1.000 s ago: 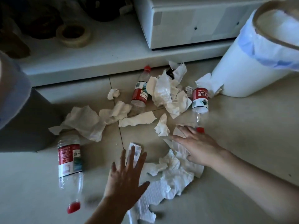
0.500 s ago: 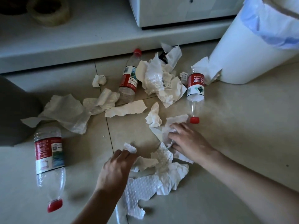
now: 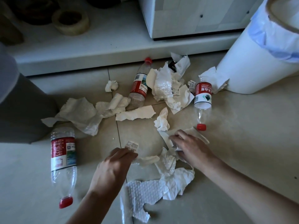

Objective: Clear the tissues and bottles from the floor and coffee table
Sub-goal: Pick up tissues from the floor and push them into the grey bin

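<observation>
Crumpled white tissues lie scattered over the tiled floor, with a big heap point(image 3: 168, 88) near the step and a flat embossed sheet point(image 3: 145, 194) close to me. Three clear bottles with red caps and red labels lie on their sides: one at the left point(image 3: 63, 160), one in the middle point(image 3: 140, 85), one at the right point(image 3: 203, 97). My left hand point(image 3: 113, 168) pinches a small printed paper scrap point(image 3: 131, 145). My right hand point(image 3: 192, 148) curls around a tissue point(image 3: 169, 138) just below the right bottle's cap.
A white bin point(image 3: 258, 65) with a pale blue liner stands at the right, a tissue at its foot. A white step point(image 3: 97, 50) carries a white cabinet point(image 3: 194, 16) and a roll of tape point(image 3: 71, 21). A dark grey object point(image 3: 21, 107) sits at the left.
My left hand went from flat over the floor to fingers closed on the paper scrap. My right hand gathered the tissue under it and curled around it.
</observation>
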